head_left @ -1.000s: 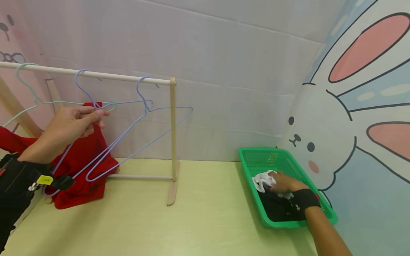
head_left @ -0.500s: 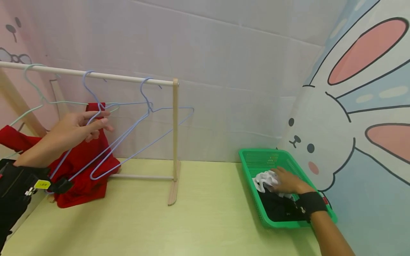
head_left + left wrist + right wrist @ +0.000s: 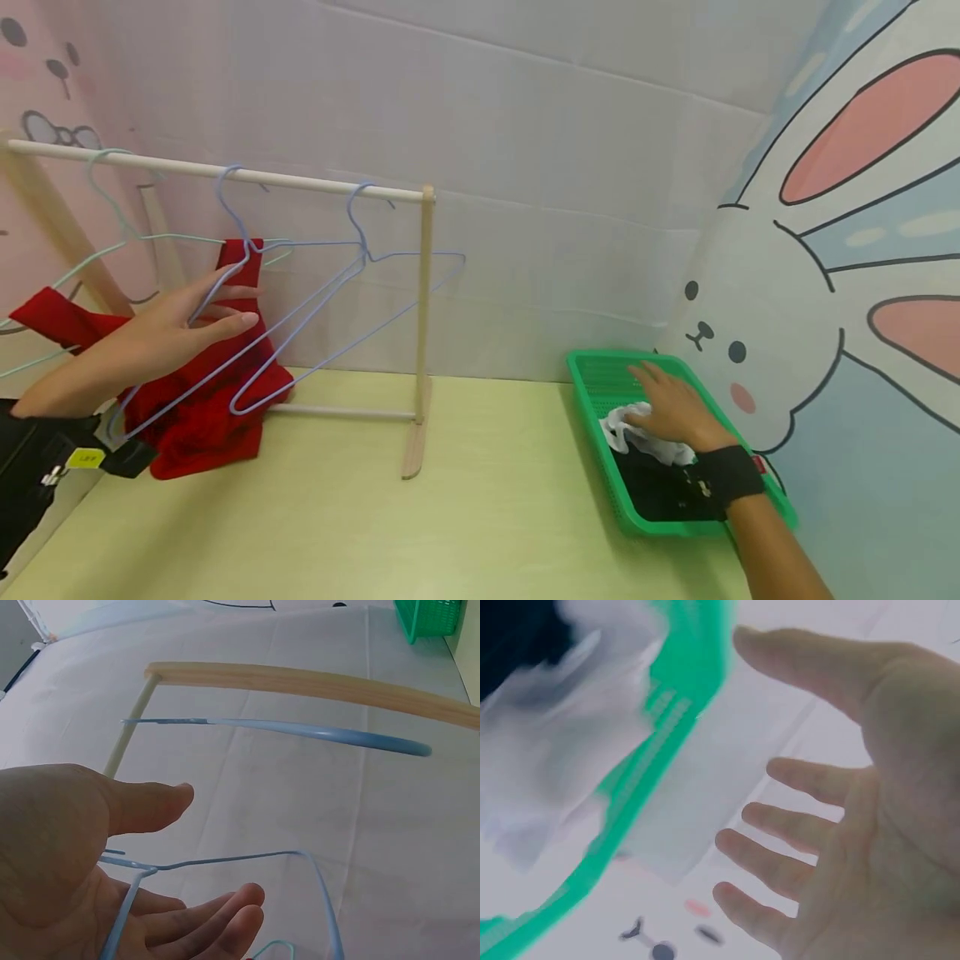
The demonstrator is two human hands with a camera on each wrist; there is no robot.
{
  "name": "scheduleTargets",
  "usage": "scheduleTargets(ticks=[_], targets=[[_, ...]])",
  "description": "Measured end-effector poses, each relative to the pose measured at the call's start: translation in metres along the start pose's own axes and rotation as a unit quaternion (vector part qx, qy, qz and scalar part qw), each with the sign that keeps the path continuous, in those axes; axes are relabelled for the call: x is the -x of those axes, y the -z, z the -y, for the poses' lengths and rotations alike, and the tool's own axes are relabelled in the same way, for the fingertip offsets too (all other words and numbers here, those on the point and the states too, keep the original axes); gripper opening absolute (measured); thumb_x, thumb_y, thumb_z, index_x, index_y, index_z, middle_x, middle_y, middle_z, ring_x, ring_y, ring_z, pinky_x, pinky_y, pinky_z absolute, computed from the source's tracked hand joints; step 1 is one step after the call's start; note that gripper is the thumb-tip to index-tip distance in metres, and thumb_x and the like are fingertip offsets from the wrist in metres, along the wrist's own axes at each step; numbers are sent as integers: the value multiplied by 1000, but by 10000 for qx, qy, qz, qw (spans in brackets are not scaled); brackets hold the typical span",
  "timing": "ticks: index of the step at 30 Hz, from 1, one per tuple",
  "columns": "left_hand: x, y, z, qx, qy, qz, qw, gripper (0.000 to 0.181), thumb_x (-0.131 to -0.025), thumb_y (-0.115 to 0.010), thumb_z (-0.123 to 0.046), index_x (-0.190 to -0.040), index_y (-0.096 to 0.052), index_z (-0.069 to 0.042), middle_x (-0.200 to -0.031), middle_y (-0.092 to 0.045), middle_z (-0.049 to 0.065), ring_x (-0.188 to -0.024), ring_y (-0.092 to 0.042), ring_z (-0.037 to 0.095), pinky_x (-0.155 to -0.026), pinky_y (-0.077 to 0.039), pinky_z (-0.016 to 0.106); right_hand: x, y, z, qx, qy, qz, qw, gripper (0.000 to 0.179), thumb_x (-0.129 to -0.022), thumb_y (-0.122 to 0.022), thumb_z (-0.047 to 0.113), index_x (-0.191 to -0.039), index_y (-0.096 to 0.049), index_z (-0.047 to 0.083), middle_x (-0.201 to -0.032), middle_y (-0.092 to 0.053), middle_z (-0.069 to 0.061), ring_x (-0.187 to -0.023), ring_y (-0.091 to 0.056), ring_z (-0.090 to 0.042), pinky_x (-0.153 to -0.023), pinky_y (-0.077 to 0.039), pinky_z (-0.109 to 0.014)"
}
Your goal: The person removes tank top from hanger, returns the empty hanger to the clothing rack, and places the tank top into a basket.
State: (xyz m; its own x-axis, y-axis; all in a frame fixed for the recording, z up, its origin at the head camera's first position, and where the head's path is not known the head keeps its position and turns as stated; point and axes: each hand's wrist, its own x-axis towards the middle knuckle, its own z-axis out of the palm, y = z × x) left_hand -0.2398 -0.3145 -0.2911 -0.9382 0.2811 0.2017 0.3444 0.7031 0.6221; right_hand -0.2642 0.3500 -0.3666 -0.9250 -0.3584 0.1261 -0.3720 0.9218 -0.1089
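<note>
My left hand (image 3: 176, 325) is at the near blue hanger (image 3: 300, 243), just below its neck. In the left wrist view the thumb stands apart from the loosely bent fingers, and the hanger's wire passes between them. My right hand (image 3: 671, 408) is over the green basket (image 3: 626, 525), fingers spread, with nothing in them in the right wrist view. Beneath it lies a crumpled white cloth (image 3: 669, 452) on top of a black cloth (image 3: 652, 492). A red garment (image 3: 213, 437) hangs behind the left hand on a mint green hanger (image 3: 180, 236).
A wooden rack with a pale rail (image 3: 300, 178) stands at the left. A second blue hanger (image 3: 351, 210) hangs close to its right post (image 3: 423, 317). The pale yellow table (image 3: 495, 500) lies under rack and basket. A printed rabbit wall (image 3: 750, 333) borders the basket's right side.
My left hand has loosened from its pinch on the blue hanger and slid lower, thumb and fingers apart. The right hand has lifted off the white cloth and spread its fingers.
</note>
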Motion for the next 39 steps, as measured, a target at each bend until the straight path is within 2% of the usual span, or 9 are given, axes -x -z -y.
scheduleTargets(ticks=[6, 14, 18, 23, 25, 28, 32, 35, 39], targets=[[15, 1, 6, 129, 31, -67, 9999, 85, -112, -61, -25, -173, -4, -10, -160, -45, 27, -135, -51, 51, -84, -42, 1, -19, 7, 50, -455, 583, -292, 9968, 76, -98, -81, 25, -156, -43, -8, -156, -44, -38, -140, -46, -59, -111, -42, -72], [37, 10, 13, -307, 303, -34, 9991, 83, -112, -61, -32, -174, -8, -18, -163, -41, 27, -136, -51, 53, -81, -42, 5, -57, 5, 115, -1241, 1066, -424, 9856, 71, -104, -73, 35, -160, -45, 2, -160, -48, -25, -148, -45, -47, -117, -39, -66], [47, 17, 17, -241, 484, 24, 9985, 81, -112, -59, -37, -174, -6, -28, -171, -32, 23, -146, -41, 56, -101, -47, 15, -77, -4, 140, -1427, 1264, -602, 9798, 68, -104, -72, 38, -158, -49, 2, -156, -54, -22, -143, -53, -43, -114, -45, -61], [57, 23, 21, -227, 354, -311, 9986, 77, -113, -56, -32, -174, -9, -20, -169, -31, 28, -143, -39, 54, -99, -42, 8, -97, -22, 161, -1800, 1387, -875, 9699, 64, -105, -71, 37, -154, -52, 1, -147, -62, -20, -134, -60, -40, -107, -51, -59], [61, 26, 22, -223, 244, -563, 9979, 76, -113, -56, -28, -173, -11, -16, -167, -32, 30, -139, -40, 54, -81, -30, -4, -105, -28, 169, -1943, 1396, -972, 9661, 62, -105, -71, 36, -153, -52, 1, -145, -63, -19, -133, -61, -39, -106, -51, -58], [64, 33, 19, -165, 148, -901, 9957, 73, -114, -53, -25, -173, -11, -16, -167, -31, 32, -139, -39, 57, -87, -30, -4, -114, -36, 181, -2296, 1439, -1109, 9562, 61, -105, -71, 34, -153, -52, 2, -143, -64, -20, -133, -60, -39, -107, -50, -58], [63, 44, 14, -219, 90, -1361, 9904, 67, -115, -51, -26, -172, -18, -18, -168, -34, 29, -152, -41, 24, -97, -24, -4, -127, -45, 199, -2811, 1591, -1275, 9378, 63, -106, -69, 30, -156, -46, 0, -146, -60, -22, -136, -57, -39, -111, -46, -60], [60, 54, 10, -327, 224, -1598, 9863, 63, -115, -49, -30, -172, -22, -19, -170, -34, 25, -155, -38, 21, -121, -22, 16, -137, -53, 211, -3154, 1766, -1383, 9220, 62, -108, -66, 26, -158, -42, -2, -149, -55, -23, -139, -53, -39, -115, -44, -60], [51, 69, 7, -478, 529, -1781, 9814, 62, -116, -43, -34, -171, -23, -17, -170, -32, 26, -153, -29, 55, -129, -14, 64, -150, -61, 227, -3626, 1925, -1620, 8973, 55, -110, -63, 19, -156, -43, -4, -147, -55, -24, -136, -54, -40, -115, -44, -57]])
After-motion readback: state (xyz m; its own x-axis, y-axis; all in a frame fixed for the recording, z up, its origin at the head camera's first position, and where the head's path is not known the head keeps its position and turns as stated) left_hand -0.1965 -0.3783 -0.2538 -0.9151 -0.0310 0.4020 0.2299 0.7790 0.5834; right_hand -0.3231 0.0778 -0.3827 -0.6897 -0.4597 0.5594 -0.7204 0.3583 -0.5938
